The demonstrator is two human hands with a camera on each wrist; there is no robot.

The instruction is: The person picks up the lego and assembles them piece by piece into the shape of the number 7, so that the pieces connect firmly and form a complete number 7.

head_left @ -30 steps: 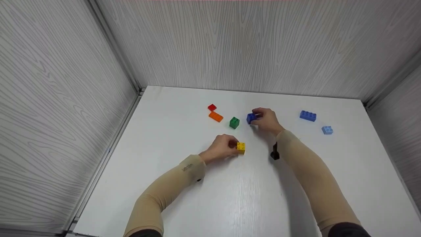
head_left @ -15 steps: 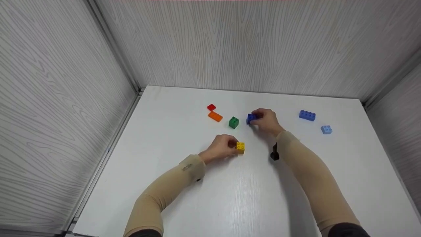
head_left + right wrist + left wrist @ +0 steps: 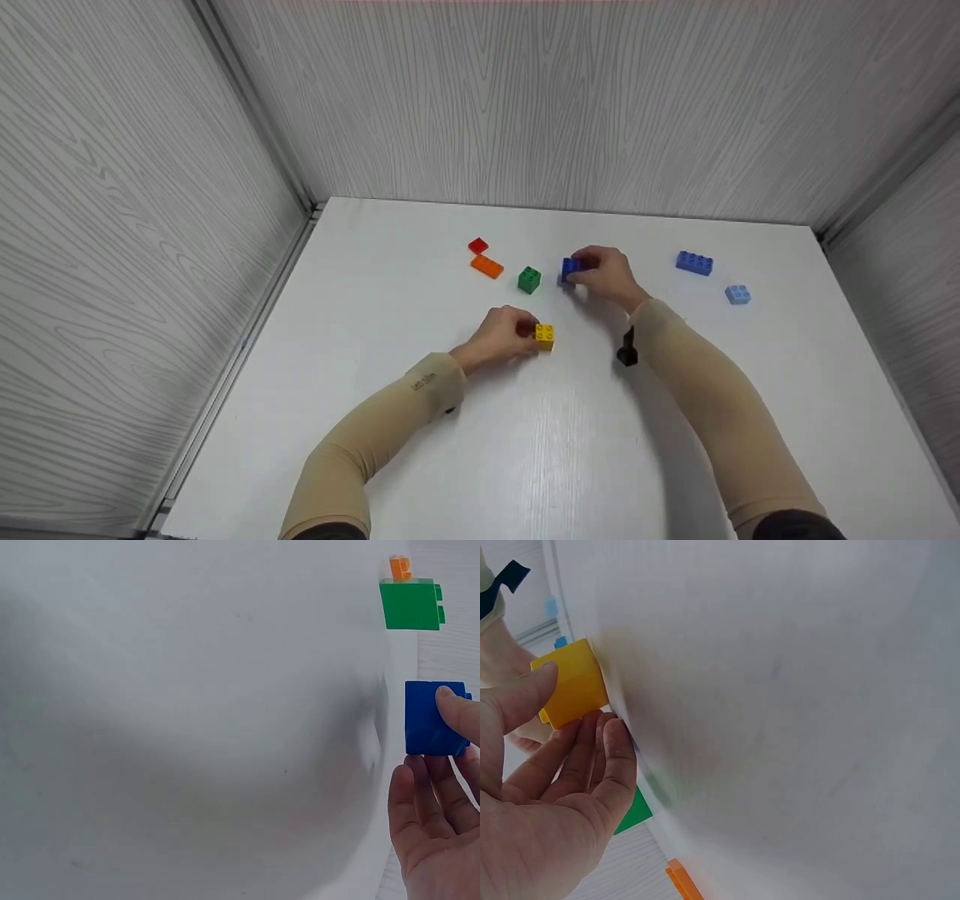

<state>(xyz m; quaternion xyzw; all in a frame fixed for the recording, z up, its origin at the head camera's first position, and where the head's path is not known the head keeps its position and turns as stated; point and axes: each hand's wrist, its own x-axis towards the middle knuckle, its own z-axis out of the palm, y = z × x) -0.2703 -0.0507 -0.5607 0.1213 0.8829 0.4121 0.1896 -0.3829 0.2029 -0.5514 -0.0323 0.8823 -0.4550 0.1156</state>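
Observation:
My left hand [image 3: 501, 334] pinches a yellow toy brick [image 3: 544, 337] with four studs between thumb and fingers, low over the white table. In the left wrist view the thumb lies on one side of the yellow brick [image 3: 576, 682] and the fingertips on another. Farther back, my right hand [image 3: 606, 274] pinches a dark blue brick [image 3: 570, 270]. The right wrist view has this blue brick [image 3: 433, 718] between thumb and fingertips, with a gap between it and the tabletop. A green brick [image 3: 529, 280] stands on the table just left of the blue one.
An orange flat brick [image 3: 487, 266] and a small red piece [image 3: 478, 245] lie at the back left. To the right are a long blue brick [image 3: 694, 262] and a light blue brick [image 3: 738, 294]. Wood-grain panels [image 3: 525, 105] wall the table's back and sides.
The dark blue brick in my right hand has turned slightly and come up a little from the table. The left hand keeps its hold on the yellow brick. The head view has shifted slightly.

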